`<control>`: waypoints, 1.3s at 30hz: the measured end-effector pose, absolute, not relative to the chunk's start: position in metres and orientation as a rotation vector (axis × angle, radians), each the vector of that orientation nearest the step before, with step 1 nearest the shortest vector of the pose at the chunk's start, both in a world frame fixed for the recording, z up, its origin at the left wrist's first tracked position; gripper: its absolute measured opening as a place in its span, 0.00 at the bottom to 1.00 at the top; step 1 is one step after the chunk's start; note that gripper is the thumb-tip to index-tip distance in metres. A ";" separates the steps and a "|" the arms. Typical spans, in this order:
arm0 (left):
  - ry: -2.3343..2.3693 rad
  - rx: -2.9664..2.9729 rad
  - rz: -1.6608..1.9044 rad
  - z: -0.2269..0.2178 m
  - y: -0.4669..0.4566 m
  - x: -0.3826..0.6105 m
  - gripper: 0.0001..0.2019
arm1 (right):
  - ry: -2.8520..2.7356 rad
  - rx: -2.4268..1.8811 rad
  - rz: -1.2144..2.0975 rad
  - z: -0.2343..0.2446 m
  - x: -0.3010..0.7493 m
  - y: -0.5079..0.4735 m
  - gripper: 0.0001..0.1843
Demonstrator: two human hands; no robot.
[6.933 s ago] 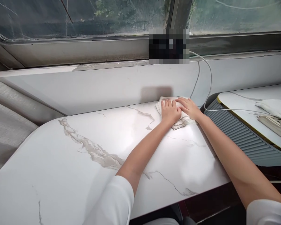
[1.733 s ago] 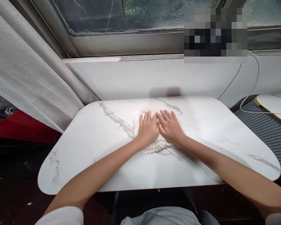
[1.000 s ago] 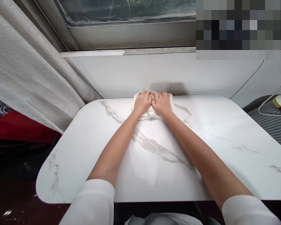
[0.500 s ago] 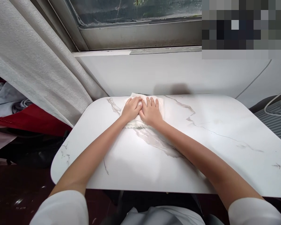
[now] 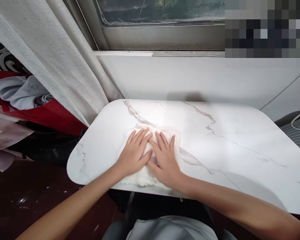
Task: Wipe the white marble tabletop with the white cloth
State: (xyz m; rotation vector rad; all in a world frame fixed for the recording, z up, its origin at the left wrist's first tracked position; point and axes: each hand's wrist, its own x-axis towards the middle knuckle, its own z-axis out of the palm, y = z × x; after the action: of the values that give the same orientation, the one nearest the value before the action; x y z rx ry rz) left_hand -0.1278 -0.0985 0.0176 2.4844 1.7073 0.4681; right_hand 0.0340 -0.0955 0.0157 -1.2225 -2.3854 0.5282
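Observation:
A white cloth point(image 5: 145, 181) lies spread on the white marble-patterned table point(image 5: 230, 140), close to its front edge. My left hand point(image 5: 135, 151) rests flat on the cloth's left half, fingers stretched out and pointing away from me. Beside it, my right hand point(image 5: 166, 160) presses flat on the right half with its fingers apart. The two thumbs come close together over the middle of the cloth. Both palms hide much of the cloth's surface.
Behind the table stands a white wall point(image 5: 190, 76) below a window point(image 5: 162, 13). A light curtain point(image 5: 72, 66) hangs at the left, near a red bag point(image 5: 60, 115) with grey clothing. A cable point(image 5: 282, 88) and a ribbed grey object point(image 5: 297, 133) are at the right.
Both hands and the cloth have slid from the table's back edge toward me, to near the front edge. The hands stay flat on the cloth. The view has shifted slightly left.

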 end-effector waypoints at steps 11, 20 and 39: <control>1.809 2.413 0.421 0.017 -0.176 -0.180 0.30 | -2.205 -0.954 0.974 0.023 -0.004 -0.139 0.28; 1.984 2.281 0.431 0.015 -0.161 -0.232 0.31 | -2.248 -0.839 0.992 0.022 -0.059 -0.111 0.23; 1.900 2.336 0.626 0.011 0.051 -0.278 0.25 | -2.359 -1.150 0.165 0.001 -0.107 0.070 0.28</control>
State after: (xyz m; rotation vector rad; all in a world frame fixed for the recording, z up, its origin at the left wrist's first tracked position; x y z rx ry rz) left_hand -0.2783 0.0513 0.0114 2.3364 1.8997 0.6264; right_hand -0.1066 0.0696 0.0014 -1.1500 -2.3586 0.1654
